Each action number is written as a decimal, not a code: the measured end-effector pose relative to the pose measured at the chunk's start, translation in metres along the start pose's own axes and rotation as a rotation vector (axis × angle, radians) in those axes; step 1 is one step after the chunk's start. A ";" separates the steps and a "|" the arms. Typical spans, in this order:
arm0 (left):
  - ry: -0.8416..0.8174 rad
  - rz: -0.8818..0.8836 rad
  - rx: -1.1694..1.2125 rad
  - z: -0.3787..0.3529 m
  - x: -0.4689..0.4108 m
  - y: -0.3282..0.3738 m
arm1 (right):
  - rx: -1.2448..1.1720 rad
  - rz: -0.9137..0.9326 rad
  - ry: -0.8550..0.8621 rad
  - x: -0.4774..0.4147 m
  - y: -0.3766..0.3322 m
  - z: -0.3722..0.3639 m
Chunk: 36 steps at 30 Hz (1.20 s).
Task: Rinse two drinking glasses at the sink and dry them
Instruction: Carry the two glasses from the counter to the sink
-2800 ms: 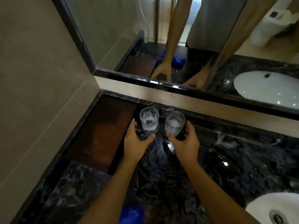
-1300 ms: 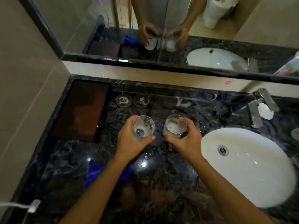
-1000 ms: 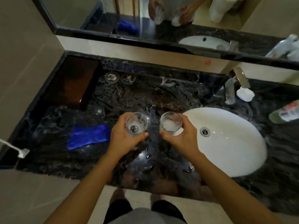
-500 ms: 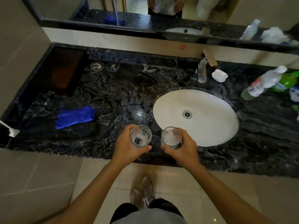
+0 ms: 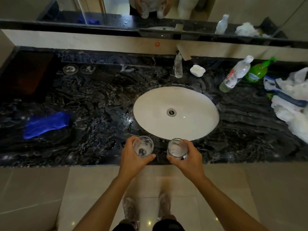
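My left hand (image 5: 132, 160) grips a clear drinking glass (image 5: 143, 146) with a cloudy inside, upright over the counter's front edge. My right hand (image 5: 188, 161) grips a second cloudy glass (image 5: 176, 148) beside it, also upright. Both glasses hang just in front of the white oval sink (image 5: 158, 114), near its front rim. The chrome tap (image 5: 178, 65) stands behind the sink, with no water visible. A blue cloth (image 5: 46, 125) lies on the dark marble counter (image 5: 100, 100) to the left.
Two round coasters (image 5: 70, 69) lie at the back left. A white soap dish (image 5: 197, 70), a clear bottle (image 5: 235, 75), a green bottle (image 5: 258, 71) and a crumpled white bag (image 5: 290, 99) crowd the right. A mirror runs along the back wall.
Both hands took the glasses from the back-left coasters and carried them rightwards and back to the front of the sink. The view has shifted right and pulled away from the counter.
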<state>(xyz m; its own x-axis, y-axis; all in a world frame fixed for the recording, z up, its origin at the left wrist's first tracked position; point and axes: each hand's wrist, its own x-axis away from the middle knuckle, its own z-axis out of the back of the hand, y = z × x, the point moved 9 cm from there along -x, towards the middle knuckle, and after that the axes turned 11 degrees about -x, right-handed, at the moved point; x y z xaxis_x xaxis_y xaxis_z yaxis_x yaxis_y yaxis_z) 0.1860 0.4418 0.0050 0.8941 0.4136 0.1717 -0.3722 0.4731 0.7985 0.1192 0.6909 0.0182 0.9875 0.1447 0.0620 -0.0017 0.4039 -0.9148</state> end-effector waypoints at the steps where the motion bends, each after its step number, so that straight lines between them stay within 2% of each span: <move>1: 0.012 0.007 0.002 -0.007 0.001 0.002 | -0.003 -0.005 -0.003 -0.002 0.006 0.006; 12: 0.061 0.004 -0.042 -0.053 0.000 0.019 | -0.017 -0.006 -0.059 -0.027 0.055 0.032; 28: 0.080 0.021 -0.065 -0.060 0.004 0.022 | -0.036 0.001 -0.075 -0.035 0.053 0.040; 36: 0.018 0.006 -0.069 -0.060 0.008 0.031 | -0.048 -0.024 -0.113 -0.033 0.050 0.041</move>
<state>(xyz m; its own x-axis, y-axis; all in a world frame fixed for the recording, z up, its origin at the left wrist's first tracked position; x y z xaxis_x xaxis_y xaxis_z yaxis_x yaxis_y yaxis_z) 0.1665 0.5061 -0.0032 0.8877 0.4297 0.1655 -0.3941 0.5232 0.7556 0.0804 0.7432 -0.0128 0.9631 0.2379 0.1260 0.0315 0.3653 -0.9304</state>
